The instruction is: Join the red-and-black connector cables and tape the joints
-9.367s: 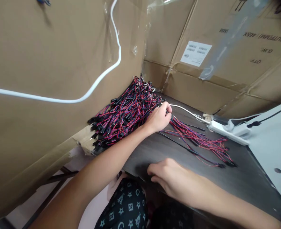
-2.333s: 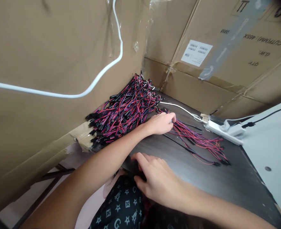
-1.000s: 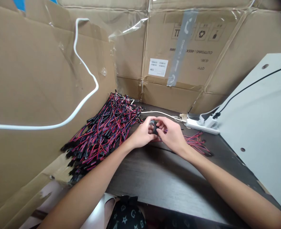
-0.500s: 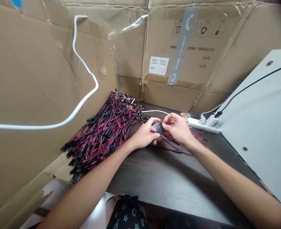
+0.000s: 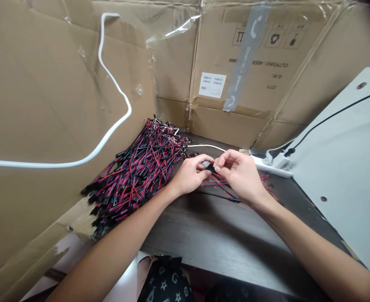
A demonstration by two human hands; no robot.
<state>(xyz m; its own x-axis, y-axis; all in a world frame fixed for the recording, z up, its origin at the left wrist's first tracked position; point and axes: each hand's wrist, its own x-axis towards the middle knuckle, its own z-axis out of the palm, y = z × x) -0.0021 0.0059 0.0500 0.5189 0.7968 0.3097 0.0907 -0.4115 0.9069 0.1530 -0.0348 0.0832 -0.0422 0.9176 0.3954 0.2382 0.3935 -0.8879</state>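
Note:
My left hand (image 5: 193, 173) is curled round a small dark grey ring-shaped roll (image 5: 208, 165), mostly hidden by the fingers. Close against it, my right hand (image 5: 235, 170) pinches at the roll's right side; what lies between its fingertips is too small to make out. Red and black wires (image 5: 218, 181) lie on the dark table under and behind both hands. To the left spreads a big heap of red, blue and black wires (image 5: 141, 167) with black connectors at their ends.
A white power strip (image 5: 274, 167) with plugs sits at the back right beside a white panel (image 5: 345, 159). Cardboard walls (image 5: 172, 75) stand behind and left. A thick white cable (image 5: 109, 134) hangs at the left. The dark table (image 5: 204, 235) runs toward me.
My right hand has turned and shifted slightly right, its fingertips still near the left hand. The left fingers cover more of the grey roll. The view has shifted a little.

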